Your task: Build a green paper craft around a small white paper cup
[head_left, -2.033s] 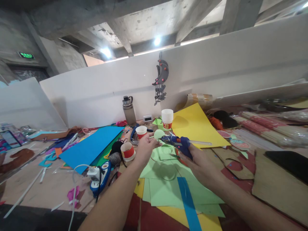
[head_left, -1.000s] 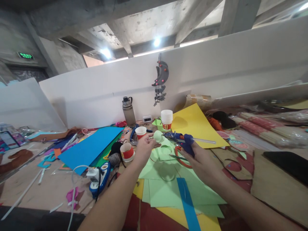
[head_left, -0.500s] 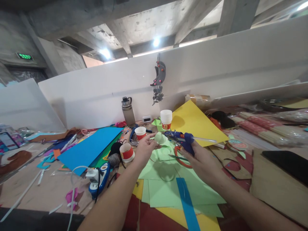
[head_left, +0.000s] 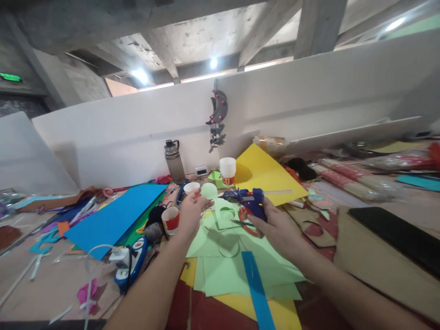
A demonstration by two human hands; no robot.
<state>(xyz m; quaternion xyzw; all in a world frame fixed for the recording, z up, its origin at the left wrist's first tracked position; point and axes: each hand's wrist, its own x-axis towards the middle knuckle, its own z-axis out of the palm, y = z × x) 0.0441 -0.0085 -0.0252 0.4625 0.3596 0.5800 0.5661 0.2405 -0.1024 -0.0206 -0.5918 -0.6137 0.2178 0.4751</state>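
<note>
— While your hands hang over the green sheets [head_left: 223, 270], your right hand [head_left: 277, 229] is clenched round the glue gun [head_left: 249, 200], with its nozzle just beside the green disc [head_left: 208, 190] pinched by your left hand [head_left: 190, 216].
— Risk: with the hot tip that close, you could burn those fingers or drip glue on the sheets.

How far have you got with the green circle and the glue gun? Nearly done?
Done: round shapes are cut out of the light green paper, and the scissors lie on it. In hand: the left hand holds up a green circle, and the right hand aims the glue gun at it, nozzle close. Left: the circle is not yet stuck to anything; I cannot see glue on it.
</note>
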